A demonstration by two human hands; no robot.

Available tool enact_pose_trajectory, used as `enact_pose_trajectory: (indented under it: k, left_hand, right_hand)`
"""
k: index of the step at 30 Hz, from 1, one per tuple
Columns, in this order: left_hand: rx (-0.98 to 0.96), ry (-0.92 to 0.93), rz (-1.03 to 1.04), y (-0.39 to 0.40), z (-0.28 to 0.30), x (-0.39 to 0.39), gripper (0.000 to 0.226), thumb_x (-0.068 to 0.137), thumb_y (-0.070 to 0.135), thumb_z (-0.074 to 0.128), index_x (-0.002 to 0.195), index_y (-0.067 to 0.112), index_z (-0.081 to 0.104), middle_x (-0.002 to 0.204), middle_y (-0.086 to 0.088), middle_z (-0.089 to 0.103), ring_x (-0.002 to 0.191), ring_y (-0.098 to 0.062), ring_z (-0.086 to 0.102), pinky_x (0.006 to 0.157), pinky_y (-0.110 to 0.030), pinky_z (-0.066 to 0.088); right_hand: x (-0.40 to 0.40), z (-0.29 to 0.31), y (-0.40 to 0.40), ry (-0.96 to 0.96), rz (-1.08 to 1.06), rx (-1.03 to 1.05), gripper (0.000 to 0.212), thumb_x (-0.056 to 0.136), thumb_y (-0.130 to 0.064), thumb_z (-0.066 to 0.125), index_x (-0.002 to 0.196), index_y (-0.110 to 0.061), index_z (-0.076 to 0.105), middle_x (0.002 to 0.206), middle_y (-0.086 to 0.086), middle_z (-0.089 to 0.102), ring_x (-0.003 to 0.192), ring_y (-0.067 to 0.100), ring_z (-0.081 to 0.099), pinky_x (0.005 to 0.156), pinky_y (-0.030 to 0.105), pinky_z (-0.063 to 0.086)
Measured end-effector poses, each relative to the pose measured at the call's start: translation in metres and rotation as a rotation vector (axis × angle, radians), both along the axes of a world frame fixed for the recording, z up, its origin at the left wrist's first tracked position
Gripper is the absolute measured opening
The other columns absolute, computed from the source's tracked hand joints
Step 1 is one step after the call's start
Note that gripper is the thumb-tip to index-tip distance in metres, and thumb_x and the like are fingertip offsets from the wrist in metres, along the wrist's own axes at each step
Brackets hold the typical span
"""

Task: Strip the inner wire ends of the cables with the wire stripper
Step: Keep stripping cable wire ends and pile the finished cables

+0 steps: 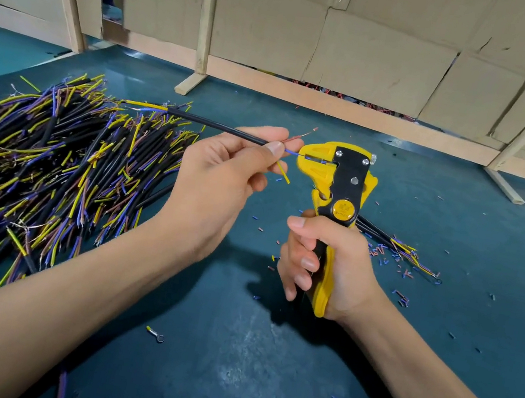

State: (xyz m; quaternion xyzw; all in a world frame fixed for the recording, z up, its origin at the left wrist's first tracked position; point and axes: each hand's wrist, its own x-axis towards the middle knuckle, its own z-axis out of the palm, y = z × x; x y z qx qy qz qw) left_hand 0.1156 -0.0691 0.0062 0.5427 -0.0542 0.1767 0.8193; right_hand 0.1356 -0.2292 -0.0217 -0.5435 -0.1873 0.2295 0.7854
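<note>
Blue inner wire (291, 152) fed into yellow-and-black wire stripper (334, 176), w/ its long axis across the head.
Our left hand (224, 171) pinches the black-sheathed cable (214, 124) just beside the tool; right hand (323, 264) wraps the handles, above mid-desk.

Both forearms reach forward; left hand (224, 171) pinches between thumb and fingers, right hand (323, 264) fisted upright, fingers curled tight.

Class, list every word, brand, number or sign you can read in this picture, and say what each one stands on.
Nothing here can be read with certainty.
Round yellow badge on the wire stripper: it carries an embossed mark and a short code, both too blurred to read.
Cardboard boxes behind the bench: no print shows.
</note>
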Motion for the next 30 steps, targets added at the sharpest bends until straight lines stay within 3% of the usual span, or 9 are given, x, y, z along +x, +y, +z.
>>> enact_pose_trajectory:
  k: [4,7,10,12,16,20,23,30]
  left_hand:
    - [-0.327,0.210,-0.240,0.001,0.010,0.001,0.019,0.096,0.004,0.057,0.114,0.008,0.063,0.107,-0.005,0.076,0.072,-0.008,0.059,0.059,-0.017,0.044]
    - [-0.529,0.315,-0.338,0.002,0.018,0.001,0.023,0.094,-0.006,0.047,0.108,0.005,0.061,0.084,-0.002,0.071,0.060,-0.009,0.058,0.054,-0.019,0.046]
    - [-0.830,0.292,-0.283,0.029,0.027,0.007,0.039,0.079,-0.015,0.031,0.097,0.007,0.059,0.068,0.005,0.052,0.052,-0.009,0.043,0.052,-0.020,0.042]
    - [-0.740,0.279,-0.163,0.049,0.031,0.009,0.034,0.082,-0.009,0.033,0.098,0.009,0.057,0.066,0.006,0.046,0.053,-0.010,0.037,0.055,-0.020,0.036]
    - [-0.300,0.298,-0.178,0.035,0.027,0.007,0.017,0.098,0.005,0.042,0.102,0.013,0.057,0.066,0.006,0.048,0.055,-0.009,0.038,0.055,-0.020,0.031]
    - [-0.004,0.217,-0.179,0.010,0.019,0.004,0.018,0.104,0.013,0.046,0.099,0.008,0.062,0.065,0.001,0.055,0.057,-0.011,0.044,0.055,-0.022,0.034]
    - [0.084,0.194,-0.171,0.005,0.011,0.003,0.018,0.103,0.012,0.048,0.097,0.004,0.064,0.065,-0.003,0.054,0.058,-0.014,0.044,0.052,-0.023,0.034]
    - [0.079,0.192,-0.214,0.001,-0.001,0.004,0.019,0.102,0.011,0.049,0.097,0.003,0.065,0.064,-0.003,0.054,0.058,-0.014,0.046,0.054,-0.024,0.035]
  right_hand:
    - [0.001,-0.001,0.001,-0.004,0.038,0.022,0.032,0.073,-0.018,0.068,0.058,-0.013,0.040,0.045,0.005,0.029,0.030,0.020,0.032,0.041,0.027,0.043]
    - [-0.002,-0.003,0.002,-0.030,0.071,0.022,0.031,0.074,-0.018,0.069,0.057,-0.012,0.043,0.044,0.005,0.032,0.031,0.020,0.034,0.042,0.029,0.044]
    - [-0.003,-0.004,0.000,-0.034,0.091,0.068,0.030,0.079,-0.017,0.065,0.058,-0.014,0.044,0.046,0.005,0.034,0.036,0.022,0.037,0.047,0.032,0.047]
    - [-0.005,-0.005,0.001,-0.042,0.111,0.074,0.029,0.080,-0.018,0.066,0.059,-0.014,0.047,0.048,0.005,0.037,0.038,0.023,0.040,0.050,0.035,0.050]
    - [-0.005,-0.005,0.008,-0.032,0.108,0.146,0.024,0.084,-0.020,0.067,0.067,-0.008,0.055,0.058,0.011,0.046,0.051,0.028,0.050,0.060,0.046,0.055]
    - [0.006,0.000,0.002,-0.008,-0.182,0.237,0.025,0.088,-0.027,0.070,0.080,-0.004,0.064,0.069,0.015,0.056,0.060,0.030,0.056,0.065,0.048,0.056]
    - [0.015,0.003,-0.010,-0.024,-0.318,0.205,0.027,0.087,-0.024,0.072,0.090,0.003,0.069,0.077,0.019,0.063,0.063,0.031,0.060,0.065,0.047,0.057]
    - [0.018,0.002,-0.014,-0.055,-0.268,0.077,0.014,0.082,-0.011,0.073,0.087,0.002,0.072,0.079,0.024,0.068,0.067,0.036,0.067,0.067,0.049,0.058]
